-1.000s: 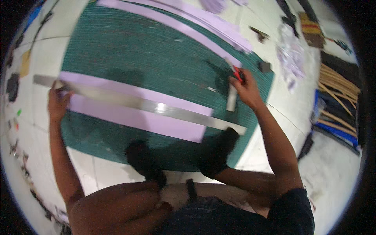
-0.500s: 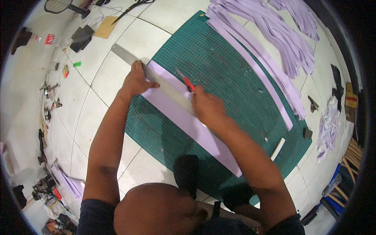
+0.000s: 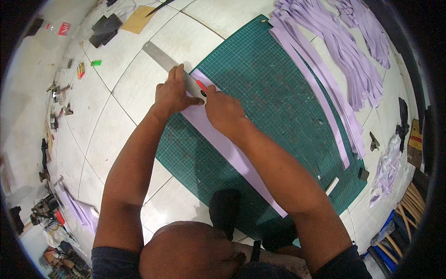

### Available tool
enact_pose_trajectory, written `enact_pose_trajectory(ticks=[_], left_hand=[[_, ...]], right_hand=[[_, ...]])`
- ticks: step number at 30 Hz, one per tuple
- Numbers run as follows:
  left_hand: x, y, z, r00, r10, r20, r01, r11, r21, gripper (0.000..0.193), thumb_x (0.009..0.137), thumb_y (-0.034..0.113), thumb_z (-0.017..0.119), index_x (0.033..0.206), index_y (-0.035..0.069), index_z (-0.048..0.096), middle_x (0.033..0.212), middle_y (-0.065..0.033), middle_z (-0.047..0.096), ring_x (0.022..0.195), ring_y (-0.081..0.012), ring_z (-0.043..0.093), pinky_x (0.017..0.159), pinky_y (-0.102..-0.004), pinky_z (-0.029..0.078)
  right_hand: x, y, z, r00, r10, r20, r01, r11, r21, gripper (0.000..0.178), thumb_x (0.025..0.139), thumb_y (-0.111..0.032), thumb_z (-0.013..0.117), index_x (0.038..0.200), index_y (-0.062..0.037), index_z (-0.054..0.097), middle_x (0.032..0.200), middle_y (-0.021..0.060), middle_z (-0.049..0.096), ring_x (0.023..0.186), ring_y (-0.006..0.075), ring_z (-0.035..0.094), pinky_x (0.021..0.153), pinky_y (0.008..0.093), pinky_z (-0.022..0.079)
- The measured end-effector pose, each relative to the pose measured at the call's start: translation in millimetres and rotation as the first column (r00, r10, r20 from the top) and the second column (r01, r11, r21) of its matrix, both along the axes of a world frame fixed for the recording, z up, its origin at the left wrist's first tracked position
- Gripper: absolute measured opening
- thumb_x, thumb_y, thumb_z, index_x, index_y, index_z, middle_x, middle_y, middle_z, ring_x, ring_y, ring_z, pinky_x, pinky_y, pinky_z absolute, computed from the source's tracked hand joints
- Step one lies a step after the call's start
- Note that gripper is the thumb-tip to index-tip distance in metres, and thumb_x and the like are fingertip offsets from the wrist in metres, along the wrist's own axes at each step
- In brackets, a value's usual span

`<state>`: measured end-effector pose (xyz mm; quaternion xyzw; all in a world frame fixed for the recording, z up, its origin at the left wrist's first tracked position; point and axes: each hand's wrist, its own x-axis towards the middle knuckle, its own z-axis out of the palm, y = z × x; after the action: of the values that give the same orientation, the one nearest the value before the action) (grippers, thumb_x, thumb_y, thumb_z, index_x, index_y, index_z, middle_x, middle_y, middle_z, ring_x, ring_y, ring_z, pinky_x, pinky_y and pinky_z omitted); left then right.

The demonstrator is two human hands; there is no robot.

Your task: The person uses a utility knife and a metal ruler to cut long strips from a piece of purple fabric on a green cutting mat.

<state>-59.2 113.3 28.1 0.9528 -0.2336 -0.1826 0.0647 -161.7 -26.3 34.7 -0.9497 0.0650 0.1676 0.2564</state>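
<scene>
A long metal ruler (image 3: 160,56) lies slantwise over a lilac fabric strip (image 3: 237,162) on the green cutting mat (image 3: 274,93). My left hand (image 3: 173,92) presses on the ruler near the fabric's far end, fingers stretched and thumb spread apart. My right hand (image 3: 225,109) is closed round a red cutter knife (image 3: 201,86), close beside the left thumb and against the ruler. The knife's tip is too small to make out. The right hand and forearm hide the ruler's nearer part.
Cut lilac strips (image 3: 325,88) lie along the mat's right side, with a bigger bundle (image 3: 344,51) beyond. A small white bar (image 3: 331,186) and a dark block (image 3: 363,174) rest at the mat's near right. A brown sheet (image 3: 138,19) and dark pieces (image 3: 106,30) lie far left.
My right hand has brought the knife leftward to the ruler, close to my left hand. The left hand stays on the ruler. The whole view has shifted a little.
</scene>
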Motion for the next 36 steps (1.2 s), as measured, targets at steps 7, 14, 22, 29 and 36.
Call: enact_pose_trajectory(ticks=[7, 14, 22, 29, 36], left_hand=[[6, -5, 4, 0.999, -0.037, -0.038, 0.037, 0.999, 0.004, 0.114, 0.060, 0.046, 0.092, 0.150, 0.018, 0.028, 0.148, -0.0231, 0.040, 0.126, -0.0377, 0.055, 0.109, -0.0519, 0.039], [-1, -12, 11, 0.991, -0.128, -0.036, 0.132, 0.982, 0.136, 0.093, 0.066, 0.045, 0.088, 0.145, 0.033, 0.039, 0.151, -0.0274, 0.034, 0.137, -0.0397, 0.043, 0.117, -0.0604, 0.022], [10, -7, -3, 0.989, -0.145, -0.016, 0.145, 0.974, 0.174, 0.095, 0.067, 0.049, 0.086, 0.148, 0.034, 0.038, 0.152, -0.0247, 0.035, 0.139, -0.0404, 0.040, 0.116, -0.0647, 0.021], [33, 25, -36, 0.972, -0.234, -0.017, 0.233, 0.972, -0.033, 0.091, 0.070, 0.048, 0.085, 0.147, 0.029, 0.040, 0.149, -0.0250, 0.038, 0.137, -0.0425, 0.041, 0.112, -0.0697, 0.021], [46, 30, -45, 0.926, -0.372, 0.060, 0.376, 0.913, -0.159, 0.087, 0.075, 0.038, 0.084, 0.148, 0.020, 0.041, 0.139, -0.0225, 0.045, 0.126, -0.0371, 0.050, 0.102, -0.0474, 0.048]], right_hand=[[3, -2, 0, 0.999, -0.028, 0.037, 0.027, 0.999, 0.030, 0.019, 0.096, -0.016, 0.052, 0.109, -0.0020, 0.054, 0.101, 0.0207, 0.071, 0.091, 0.0332, 0.073, 0.078, 0.0446, 0.059], [-27, -22, 0, 0.996, -0.090, 0.016, 0.086, 0.982, 0.169, 0.022, 0.097, -0.016, 0.047, 0.112, -0.0029, 0.054, 0.096, 0.0239, 0.070, 0.089, 0.0411, 0.070, 0.078, 0.0516, 0.056], [-166, -77, 27, 0.954, -0.025, -0.298, 0.054, 0.995, 0.089, 0.027, 0.098, -0.015, 0.043, 0.123, -0.0040, 0.046, 0.095, 0.0263, 0.069, 0.086, 0.0438, 0.069, 0.076, 0.0566, 0.054], [-328, -130, 57, 0.763, -0.063, -0.644, 0.040, 0.998, -0.051, 0.021, 0.099, -0.014, 0.042, 0.117, -0.0053, 0.043, 0.096, 0.0265, 0.069, 0.084, 0.0434, 0.070, 0.071, 0.0545, 0.056], [-485, -171, 62, 0.715, -0.145, -0.684, 0.004, 0.979, -0.203, 0.020, 0.097, -0.013, 0.045, 0.115, -0.0044, 0.043, 0.090, 0.0237, 0.067, 0.080, 0.0421, 0.070, 0.064, 0.0526, 0.057]])
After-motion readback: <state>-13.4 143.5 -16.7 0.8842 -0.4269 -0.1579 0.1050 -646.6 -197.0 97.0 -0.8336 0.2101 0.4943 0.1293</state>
